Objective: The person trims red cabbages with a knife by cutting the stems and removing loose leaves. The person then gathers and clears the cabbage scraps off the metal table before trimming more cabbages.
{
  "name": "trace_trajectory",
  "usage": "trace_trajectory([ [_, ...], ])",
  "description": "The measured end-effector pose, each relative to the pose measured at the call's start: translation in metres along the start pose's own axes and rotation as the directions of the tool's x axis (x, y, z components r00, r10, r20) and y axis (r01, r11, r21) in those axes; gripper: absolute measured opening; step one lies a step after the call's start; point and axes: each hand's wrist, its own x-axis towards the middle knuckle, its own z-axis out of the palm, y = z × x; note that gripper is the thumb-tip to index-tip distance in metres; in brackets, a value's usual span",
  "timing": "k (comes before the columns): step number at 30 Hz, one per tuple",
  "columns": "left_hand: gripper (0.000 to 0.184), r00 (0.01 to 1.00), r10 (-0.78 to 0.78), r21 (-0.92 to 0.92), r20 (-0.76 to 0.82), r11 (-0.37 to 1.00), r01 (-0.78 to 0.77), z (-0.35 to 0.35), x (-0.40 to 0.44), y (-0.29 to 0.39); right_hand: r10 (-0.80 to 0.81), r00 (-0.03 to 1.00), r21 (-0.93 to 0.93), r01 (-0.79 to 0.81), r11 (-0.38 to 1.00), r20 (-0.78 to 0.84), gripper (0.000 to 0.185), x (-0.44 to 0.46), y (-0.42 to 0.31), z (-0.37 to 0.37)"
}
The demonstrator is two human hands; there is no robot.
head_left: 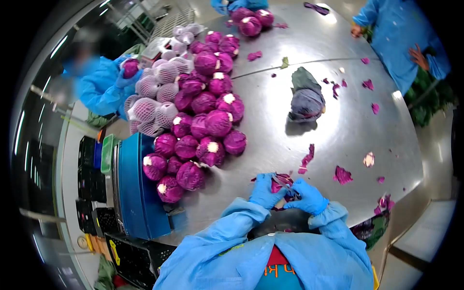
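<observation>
Holding: one purple cabbage (280,182), partly hidden, between left hand (264,192) and right hand (310,197), both grips curled against it.

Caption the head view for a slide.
Left hand and right hand, blue-gloved, handle purple leaves by heaped cabbages on a metal table.

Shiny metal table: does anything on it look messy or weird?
Purple leaf scraps lie scattered around the metal table, looking messy. One cabbage sits apart from the pile, odd because dark leaves cover it.
</observation>
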Motion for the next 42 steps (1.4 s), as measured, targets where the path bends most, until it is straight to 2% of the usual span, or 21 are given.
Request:
trace_trajectory([
  [4, 0.072, 0.998, 0.038, 0.058, -0.041, 0.998, -0.035, 0.003, 0.0, -0.003, -0.097, 0.994, 0.01, 0.098, 0.995, -0.039, 0.047, -0.004, 0.002, 0.002],
  [5, 0.072, 0.999, 0.016, 0.066, -0.046, 0.998, -0.013, 0.001, 0.001, 0.0, -0.119, 0.986, 0.075, 0.128, 0.989, -0.115, 0.034, -0.007, 0.009, 0.007],
  [8, 0.072, 0.999, 0.026, 0.074, -0.029, 0.997, -0.024, -0.006, 0.003, 0.002, 0.089, 0.968, 0.376, 0.007, 0.926, -0.235, 0.025, -0.017, 0.021, 0.024],
  [11, 0.07, 0.999, 0.054, 0.03, -0.002, 0.998, -0.054, -0.011, 0.003, 0.004, 0.263, 0.885, 0.558, -0.004, 0.83, -0.384, 0.017, -0.023, 0.026, 0.039],
  [14, 0.063, 0.994, 0.102, -0.056, 0.037, 0.993, -0.1, -0.016, 0.003, -0.026, 0.166, 0.824, 0.119, -0.12, 0.986, -0.541, 0.013, -0.034, 0.048, 0.023],
  [16, 0.059, 0.992, 0.058, -0.319, 0.11, 0.947, -0.02, -0.024, 0.0, -0.043, 0.144, 0.776, -0.152, -0.295, 0.943, -0.613, 0.008, -0.044, 0.071, 0.021],
  [17, 0.059, 0.989, 0.068, -0.332, 0.132, 0.943, -0.02, -0.03, -0.002, -0.048, 0.058, 0.753, -0.301, -0.33, 0.895, -0.655, 0.008, -0.051, 0.075, 0.011],
  [18, 0.06, 0.984, 0.073, -0.342, 0.162, 0.939, -0.013, -0.038, -0.004, -0.048, 0.087, 0.673, -0.295, -0.431, 0.853, -0.734, 0.012, -0.054, 0.079, 0.003],
  [19, 0.061, 0.985, 0.059, -0.358, 0.162, 0.934, 0.003, -0.038, -0.007, -0.056, 0.259, 0.6, -0.14, -0.536, 0.832, -0.757, 0.015, -0.059, 0.069, -0.01],
  [22, 0.066, 0.982, 0.004, -0.57, 0.189, 0.815, 0.107, -0.034, -0.008, -0.052, 0.126, 0.555, -0.183, -0.467, 0.865, -0.822, 0.038, -0.054, 0.038, -0.033],
  [24, 0.066, 0.975, 0.045, -0.531, 0.216, 0.843, 0.079, -0.035, -0.006, -0.055, 0.271, 0.641, 0.148, -0.24, 0.96, -0.718, 0.043, -0.043, 0.033, -0.019],
  [25, 0.066, 0.971, 0.066, -0.48, 0.231, 0.876, 0.054, -0.039, -0.005, -0.053, 0.356, 0.71, 0.276, -0.232, 0.933, -0.608, 0.047, -0.034, 0.021, -0.013],
  [28, 0.066, 0.933, 0.068, -0.334, 0.353, 0.941, 0.058, -0.055, 0.0, -0.023, 0.332, 0.862, 0.22, -0.264, 0.939, -0.384, 0.063, 0.002, -0.012, -0.003],
  [30, 0.066, 0.911, 0.084, -0.19, 0.405, 0.982, -0.006, -0.058, -0.001, -0.008, 0.389, 0.909, 0.35, -0.318, 0.881, -0.153, 0.063, 0.02, -0.002, 0.015],
  [32, 0.071, 0.956, 0.134, -0.15, 0.261, 0.984, -0.097, -0.037, -0.008, -0.021, 0.329, 0.944, 0.47, -0.308, 0.828, 0.038, 0.059, 0.031, 0.011, 0.015],
  [34, 0.07, 0.976, 0.113, -0.122, 0.185, 0.988, -0.092, -0.03, -0.01, -0.01, 0.301, 0.95, 0.592, -0.293, 0.751, 0.087, 0.052, 0.032, 0.024, 0.012],
  [37, 0.074, 0.965, 0.11, -0.183, 0.237, 0.981, -0.067, -0.033, -0.007, -0.003, 0.293, 0.948, 0.448, -0.316, 0.836, 0.121, 0.045, 0.03, 0.033, 0.009],
  [38, 0.078, 0.956, 0.118, -0.154, 0.268, 0.985, -0.078, -0.035, -0.004, -0.005, 0.215, 0.975, 0.473, -0.212, 0.855, 0.049, 0.041, 0.029, 0.034, 0.011],
  [40, 0.08, 0.939, -0.005, -0.17, 0.344, 0.983, 0.067, -0.039, -0.001, 0.004, 0.176, 0.984, 0.09, -0.177, 0.98, 0.026, 0.035, 0.03, 0.033, 0.011],
  [41, 0.081, 0.929, -0.051, -0.332, 0.367, 0.926, 0.182, -0.039, -0.001, 0.011, 0.169, 0.985, 0.031, -0.168, 0.985, -0.018, 0.034, 0.03, 0.031, 0.015],
  [42, 0.083, 0.922, -0.043, -0.335, 0.385, 0.924, 0.183, -0.039, 0.001, 0.009, 0.16, 0.985, -0.026, -0.162, 0.986, -0.062, 0.034, 0.029, 0.029, 0.019],
])
